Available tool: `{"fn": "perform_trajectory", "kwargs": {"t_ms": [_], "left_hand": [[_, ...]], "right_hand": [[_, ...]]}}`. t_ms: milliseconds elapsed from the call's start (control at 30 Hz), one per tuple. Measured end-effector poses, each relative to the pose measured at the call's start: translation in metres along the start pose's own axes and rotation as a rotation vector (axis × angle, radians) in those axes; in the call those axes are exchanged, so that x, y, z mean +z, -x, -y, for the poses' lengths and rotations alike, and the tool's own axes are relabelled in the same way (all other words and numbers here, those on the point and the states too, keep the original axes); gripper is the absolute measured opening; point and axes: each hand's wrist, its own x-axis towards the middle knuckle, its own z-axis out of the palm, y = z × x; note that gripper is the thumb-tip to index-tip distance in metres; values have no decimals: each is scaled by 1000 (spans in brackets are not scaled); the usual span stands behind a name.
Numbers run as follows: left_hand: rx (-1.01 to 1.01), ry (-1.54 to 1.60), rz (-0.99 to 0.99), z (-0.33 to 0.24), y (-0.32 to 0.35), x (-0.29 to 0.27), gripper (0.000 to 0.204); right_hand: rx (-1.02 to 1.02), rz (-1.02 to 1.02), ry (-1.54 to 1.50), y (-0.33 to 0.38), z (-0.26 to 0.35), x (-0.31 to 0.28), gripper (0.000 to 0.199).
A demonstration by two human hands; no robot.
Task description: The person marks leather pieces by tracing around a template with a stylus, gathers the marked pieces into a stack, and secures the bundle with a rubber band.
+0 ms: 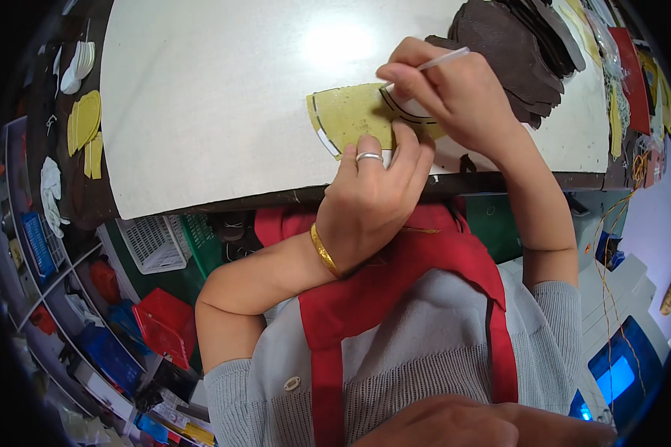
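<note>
A yellow fan-shaped template (350,112) lies flat near the front edge of the white tabletop. Dark lines or slots run along its left end and right part, and one white strip shows at its lower left. My left hand (376,186), with a ring and a gold bangle, presses it down with spread fingertips. A slim white pen-like stick (446,59) is pinched in my right hand (451,93). Its lower end points down at the template's upper right, and the tip is mostly hidden by my fingers. My right hand covers the template's right end.
Stacked dark brown leather pieces (503,59) lie at the back right. Yellow pieces (84,123), white plastic spoons (78,67) and a white glove (51,190) sit left of the white board (201,112). Below are a white basket (153,242) and a red bin (164,324).
</note>
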Motion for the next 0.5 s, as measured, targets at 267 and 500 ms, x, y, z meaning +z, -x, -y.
{"fn": "perform_trajectory", "kwargs": {"t_ms": [267,500], "left_hand": [[2,66,135,1,-3,-7,40],[5,6,144,1,-11,-12,39]], "right_hand": [[-122,-46,154,53,-18,-22,23],[74,-176,63,62,-11,-20,22]]}}
